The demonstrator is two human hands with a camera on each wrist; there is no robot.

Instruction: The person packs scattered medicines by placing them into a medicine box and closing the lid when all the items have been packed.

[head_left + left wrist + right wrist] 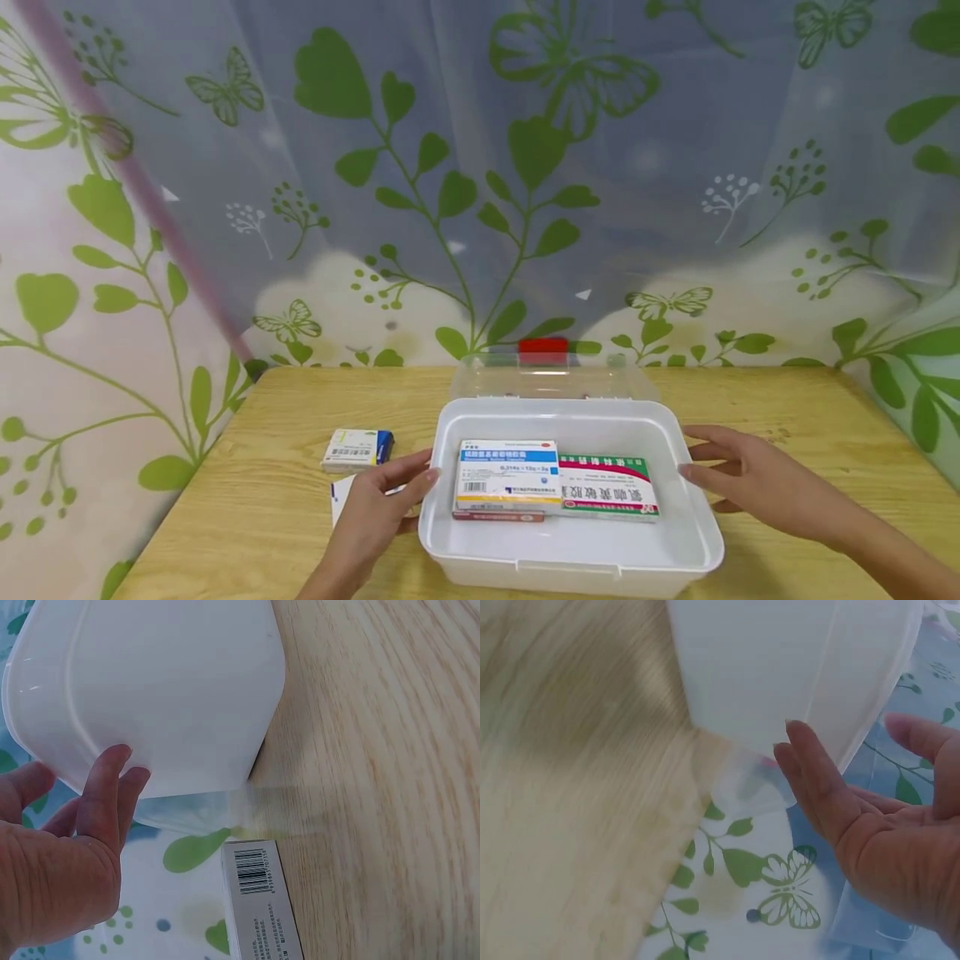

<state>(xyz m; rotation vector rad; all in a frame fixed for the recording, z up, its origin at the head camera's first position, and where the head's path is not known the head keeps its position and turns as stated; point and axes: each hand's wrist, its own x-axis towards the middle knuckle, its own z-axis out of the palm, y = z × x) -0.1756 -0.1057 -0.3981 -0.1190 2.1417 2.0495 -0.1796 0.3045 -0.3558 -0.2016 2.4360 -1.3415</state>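
Note:
A white plastic storage box (480, 571) stands on the table with its clear lid (487, 382) tipped back. Inside lie a blue-and-white medicine box (510, 479), a green-and-red medicine box (607, 492) and a reddish box (498, 517) mostly hidden under the first. My left hand (375, 508) grips the storage box's left rim, thumb at the edge and fingers against the outer wall (172, 697). On the other side, my right hand (757, 479) has its fingers extended beside the right wall (757, 667); its thumb is close to the rim, contact unclear.
Left of the storage box, a small white-and-blue medicine box (356, 448) lies on the wooden table (247, 500). Another white carton (341, 496) is partly covered by the left hand. A leaf-and-butterfly patterned curtain (420, 208) hangs behind the table.

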